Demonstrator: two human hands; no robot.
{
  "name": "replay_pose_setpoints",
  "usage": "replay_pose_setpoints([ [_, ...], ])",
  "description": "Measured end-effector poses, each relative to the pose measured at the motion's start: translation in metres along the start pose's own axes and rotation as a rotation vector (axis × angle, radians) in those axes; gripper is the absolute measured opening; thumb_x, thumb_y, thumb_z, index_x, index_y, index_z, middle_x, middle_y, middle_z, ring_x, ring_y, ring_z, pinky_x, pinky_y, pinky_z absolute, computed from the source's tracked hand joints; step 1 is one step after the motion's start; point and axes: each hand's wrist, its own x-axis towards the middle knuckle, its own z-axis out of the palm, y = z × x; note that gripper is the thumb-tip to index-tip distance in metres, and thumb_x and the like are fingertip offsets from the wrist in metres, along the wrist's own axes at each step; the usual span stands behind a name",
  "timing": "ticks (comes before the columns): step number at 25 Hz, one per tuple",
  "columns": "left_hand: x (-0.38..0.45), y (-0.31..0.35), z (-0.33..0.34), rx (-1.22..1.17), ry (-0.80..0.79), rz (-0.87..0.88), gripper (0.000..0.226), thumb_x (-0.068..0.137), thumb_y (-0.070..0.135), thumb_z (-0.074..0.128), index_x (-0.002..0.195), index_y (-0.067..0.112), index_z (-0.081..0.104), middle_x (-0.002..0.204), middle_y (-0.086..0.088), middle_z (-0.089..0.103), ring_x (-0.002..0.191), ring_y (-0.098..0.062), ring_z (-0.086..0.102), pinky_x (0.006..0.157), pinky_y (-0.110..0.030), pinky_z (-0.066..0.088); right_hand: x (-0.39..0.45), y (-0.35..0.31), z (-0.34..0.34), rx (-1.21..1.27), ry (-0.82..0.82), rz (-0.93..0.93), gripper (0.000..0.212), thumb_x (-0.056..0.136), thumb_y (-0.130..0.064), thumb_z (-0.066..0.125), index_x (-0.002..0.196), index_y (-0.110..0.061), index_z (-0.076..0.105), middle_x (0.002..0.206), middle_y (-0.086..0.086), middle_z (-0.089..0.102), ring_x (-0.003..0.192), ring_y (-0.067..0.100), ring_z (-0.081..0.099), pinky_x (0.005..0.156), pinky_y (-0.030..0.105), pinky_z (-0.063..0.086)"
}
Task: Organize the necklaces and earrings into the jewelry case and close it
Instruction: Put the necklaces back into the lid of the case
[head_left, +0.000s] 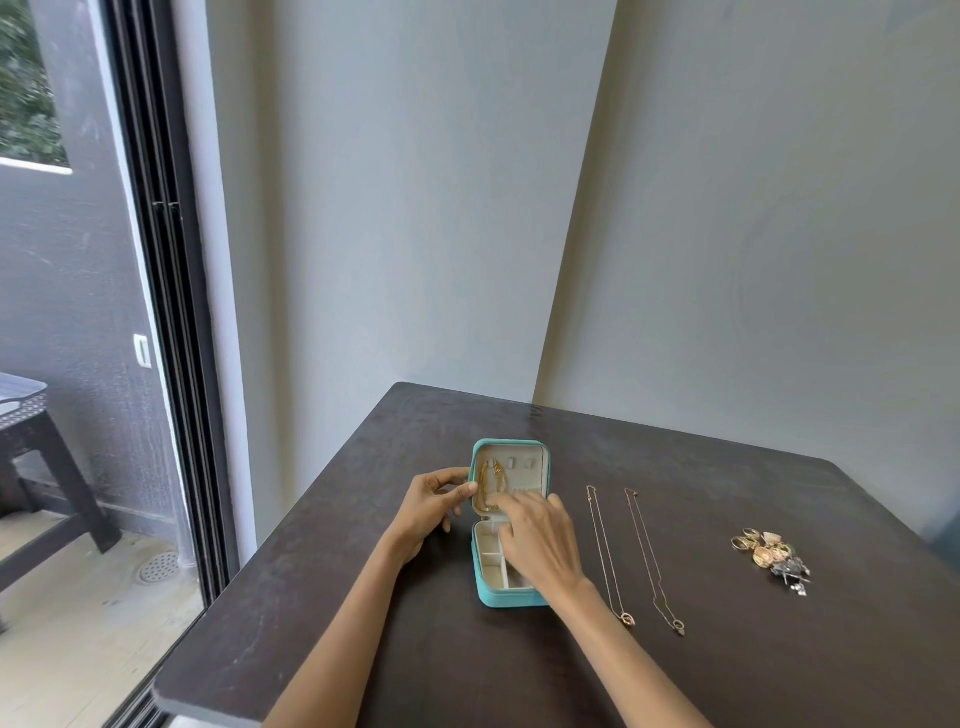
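Right grip (540, 535) pinching gold necklace (491, 486), left grip (428, 506) holding case lid edge (474, 470).

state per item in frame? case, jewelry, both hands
jewelry case: open, lid laid back flat on the table
gold chain: in the lid
two thin necklaces: laid out straight, right of the case
pile of earrings and rings: heaped, untouched
left hand: grips the lid's left edge
right hand: fingertips on the chain

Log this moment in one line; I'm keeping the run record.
left hand steadies jewelry case lid | right hand tucks gold necklace | two necklaces, earring pile wait
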Motion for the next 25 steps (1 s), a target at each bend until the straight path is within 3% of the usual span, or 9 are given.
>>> replay_pose_setpoints([
  [8,-0.0001,0.0012,0.0004,0.006,0.0,-0.004,0.014,0.087,0.02,0.064,0.098,0.028,0.07,0.093,0.004,0.072,0.056,-0.009,0.051,0.042,-0.018,0.045,0.0003,0.0007,0.0016,0.023,-0.007,0.018,0.032,0.062,-0.011,0.071,0.09,-0.026,0.072,0.076,-0.006,0.072,0.069,0.013,0.066,0.06,0.028,0.047],
  [19,0.0015,-0.0009,-0.0001,0.019,0.002,-0.016,0.013,0.088,0.02,0.063,0.097,0.026,0.07,0.093,0.0,0.072,0.058,-0.01,0.051,0.043,-0.018,0.045,0.0028,0.0,0.0008,0.119,-0.076,-0.036,0.033,0.086,-0.014,0.049,0.113,-0.024,0.067,0.109,-0.003,0.07,0.099,0.018,0.061,0.086,0.029,0.041],
  [22,0.0019,-0.0023,0.0005,0.029,0.004,-0.018,0.013,0.088,0.021,0.063,0.097,0.027,0.07,0.092,0.001,0.072,0.059,-0.011,0.052,0.043,-0.018,0.045,0.0034,-0.0006,-0.0003,0.118,-0.066,-0.037,0.031,0.084,-0.014,0.051,0.107,-0.024,0.07,0.104,-0.003,0.072,0.094,0.018,0.063,0.084,0.03,0.042],
  [25,0.0024,-0.0006,0.0009,0.026,0.006,-0.019,0.014,0.088,0.021,0.063,0.099,0.026,0.07,0.092,0.001,0.072,0.059,-0.012,0.052,0.043,-0.017,0.045,-0.001,-0.0027,-0.001,0.067,-0.024,-0.006,0.025,0.076,-0.014,0.064,0.097,-0.025,0.072,0.088,-0.005,0.074,0.079,0.014,0.066,0.072,0.027,0.048],
])
